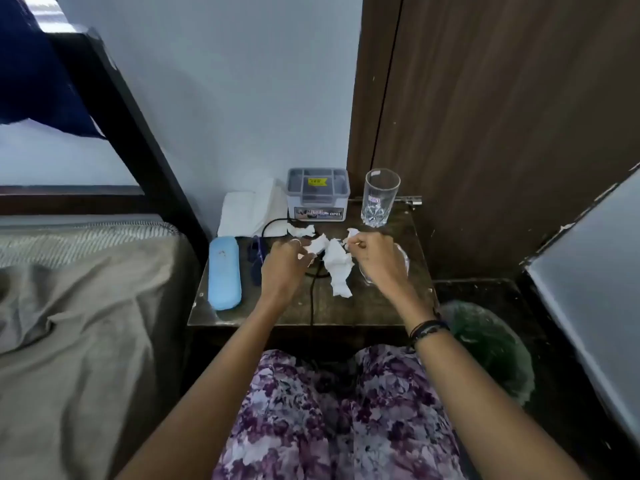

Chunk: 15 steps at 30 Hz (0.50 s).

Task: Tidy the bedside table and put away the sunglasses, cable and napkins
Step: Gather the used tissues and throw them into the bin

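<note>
a person seated at a dark bedside table (346, 306) gathers crumpled napkins (337, 263), the step that appears to be in hand. the right hand (375, 259) has its grip pinched on a small scrap of napkin (351, 233) at the fingertips; the left hand (284, 261) reaches with loosely curled fingers toward another white piece (318, 244), and it cannot be told whether its grip has closed on it. a third scrap (301, 231) lies nearer the back, just before a small lidded box (317, 194).

the black cable (311, 299) runs from beside the box, under the napkins and over the front edge of the table. the sunglasses (257, 258) lie partly hidden behind the left hand, just beside a blue case (224, 273) at the table's left side.

the next move likely calls for bunching the scraps together and carrying them right, to the green bin (491, 344) on the floor below the table's right edge. a tall glass (379, 199) stands at the back right, near the right hand, and a glass dish (403, 263) sits under that wrist; both could be knocked on a quick sweep. room is narrow: a wooden wardrobe (502, 133) closes the right, a bed (86, 306) presses against the left edge, and folded white tissue (249, 211) leans at the wall behind.
</note>
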Available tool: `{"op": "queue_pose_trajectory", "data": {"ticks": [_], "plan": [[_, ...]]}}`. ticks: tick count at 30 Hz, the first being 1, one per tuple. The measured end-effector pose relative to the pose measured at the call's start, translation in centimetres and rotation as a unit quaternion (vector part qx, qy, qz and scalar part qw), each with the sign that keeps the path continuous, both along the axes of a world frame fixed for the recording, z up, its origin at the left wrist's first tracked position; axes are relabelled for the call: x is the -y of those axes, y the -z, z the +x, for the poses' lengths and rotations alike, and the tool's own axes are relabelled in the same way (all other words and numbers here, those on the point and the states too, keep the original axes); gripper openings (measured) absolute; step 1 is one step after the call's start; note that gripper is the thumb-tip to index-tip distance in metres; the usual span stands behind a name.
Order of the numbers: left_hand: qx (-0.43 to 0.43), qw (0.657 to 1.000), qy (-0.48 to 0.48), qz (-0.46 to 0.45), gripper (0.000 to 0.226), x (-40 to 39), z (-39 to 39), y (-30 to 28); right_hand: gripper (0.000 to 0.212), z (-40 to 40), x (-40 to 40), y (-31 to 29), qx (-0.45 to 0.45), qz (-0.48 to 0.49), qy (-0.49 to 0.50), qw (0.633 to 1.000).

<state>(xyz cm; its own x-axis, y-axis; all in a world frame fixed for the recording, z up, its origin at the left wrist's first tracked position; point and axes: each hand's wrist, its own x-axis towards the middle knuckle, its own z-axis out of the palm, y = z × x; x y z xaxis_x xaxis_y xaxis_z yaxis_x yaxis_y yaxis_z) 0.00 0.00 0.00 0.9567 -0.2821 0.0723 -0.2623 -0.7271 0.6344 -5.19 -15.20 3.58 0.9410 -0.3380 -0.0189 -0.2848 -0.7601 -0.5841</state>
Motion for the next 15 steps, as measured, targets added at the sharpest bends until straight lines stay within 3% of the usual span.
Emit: {"op": "queue_pose_trajectory", "data": {"ticks": [6,10,13,15], "plan": [[0.027,0.996,-0.054,0.059,0.04,1.9,3.4,3.3,0.045,2.7,-0.2,5.3,-0.039,0.003,0.056,0.998],[0.043,0.992,-0.061,0.101,0.031,2.8,4.8,4.9,0.027,3.6,-0.1,7.2,-0.007,-0.045,0.048,0.998],[0.071,0.991,-0.064,0.096,0.024,3.0,4.9,5.2,0.02,3.7,0.4,7.3,0.03,-0.011,0.06,0.998],[0.081,0.992,-0.076,0.066,0.023,3.1,4.8,4.7,0.028,3.5,0.9,6.9,0.066,0.035,0.071,0.995]]}}
